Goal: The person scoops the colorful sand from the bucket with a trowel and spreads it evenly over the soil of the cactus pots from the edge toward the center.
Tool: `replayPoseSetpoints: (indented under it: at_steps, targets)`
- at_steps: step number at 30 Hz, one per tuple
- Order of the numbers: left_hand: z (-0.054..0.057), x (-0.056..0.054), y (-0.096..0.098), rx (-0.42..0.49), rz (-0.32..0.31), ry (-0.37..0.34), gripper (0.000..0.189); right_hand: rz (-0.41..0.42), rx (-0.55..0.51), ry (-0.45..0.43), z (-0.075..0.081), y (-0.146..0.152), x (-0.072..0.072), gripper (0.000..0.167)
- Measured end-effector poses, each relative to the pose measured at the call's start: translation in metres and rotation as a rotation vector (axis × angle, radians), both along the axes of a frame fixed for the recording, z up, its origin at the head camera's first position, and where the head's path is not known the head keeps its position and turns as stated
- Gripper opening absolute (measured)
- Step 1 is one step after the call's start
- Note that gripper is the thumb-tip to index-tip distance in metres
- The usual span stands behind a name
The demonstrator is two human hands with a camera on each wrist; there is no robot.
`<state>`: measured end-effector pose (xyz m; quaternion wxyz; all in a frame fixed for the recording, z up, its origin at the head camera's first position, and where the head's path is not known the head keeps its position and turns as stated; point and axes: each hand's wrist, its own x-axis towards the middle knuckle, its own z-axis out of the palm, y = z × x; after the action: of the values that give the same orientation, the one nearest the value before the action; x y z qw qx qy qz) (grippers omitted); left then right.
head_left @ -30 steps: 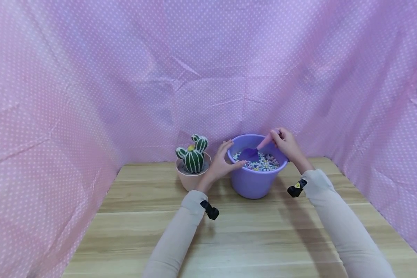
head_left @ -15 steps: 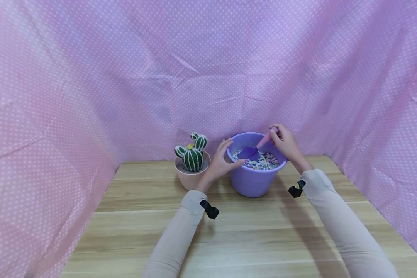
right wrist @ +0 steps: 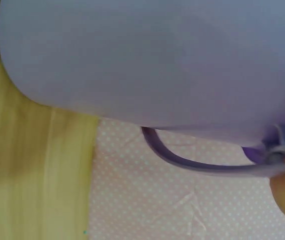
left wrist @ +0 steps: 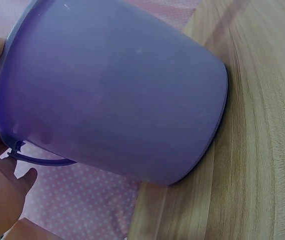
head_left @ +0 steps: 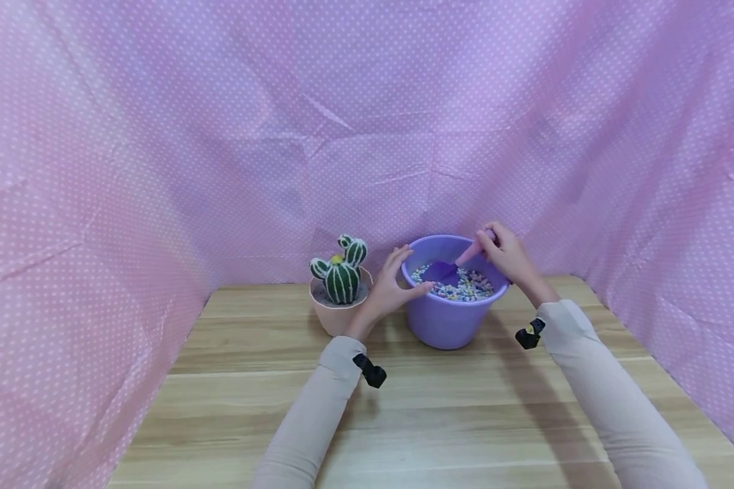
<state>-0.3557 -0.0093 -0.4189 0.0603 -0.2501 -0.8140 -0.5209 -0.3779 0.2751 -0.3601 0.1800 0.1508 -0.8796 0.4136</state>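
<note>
A purple bucket (head_left: pixel 446 322) stands upright on the wooden table, partly filled with small multicoloured pellets (head_left: pixel 474 286). My left hand (head_left: pixel 390 288) holds the bucket's left rim, thumb over the front edge and fingers spread towards the back. In the left wrist view its fingers sit around the bail handle (left wrist: pixel 45 161) where that joins the rim. Above the right rim, my right hand (head_left: pixel 508 257) grips the pink handle of a toy shovel (head_left: pixel 469 254). The shovel's purple blade (head_left: pixel 442 273) slants down into the pellets, its lower edge hidden among them.
Left of the bucket, close by my left wrist, stands a pink pot (head_left: pixel 333 318) with a green knitted-looking cactus (head_left: pixel 342 282). Pink dotted cloth (head_left: pixel 367 156) hangs behind the table (head_left: pixel 404 421) and along both sides.
My right hand has shifted slightly to the right with the shovel handle, and the blade sits a little further right in the pellets. My left hand stays at the rim.
</note>
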Motion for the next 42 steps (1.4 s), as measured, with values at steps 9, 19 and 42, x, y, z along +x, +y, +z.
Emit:
replayPoseSetpoints:
  at_steps: [9,19,42]
  targets:
    - [-0.003,0.0,0.0,0.0,0.002,-0.006,0.091,0.119,0.001,-0.124,0.014,0.011,0.006,0.027]
    - [-0.004,0.002,0.0,0.008,0.013,-0.007,0.088,0.178,-0.027,-0.279,0.023,0.022,0.003,0.029]
    - [-0.003,-0.001,0.0,0.007,0.014,0.01,0.087,0.25,0.126,-0.406,0.038,0.038,0.005,0.033]
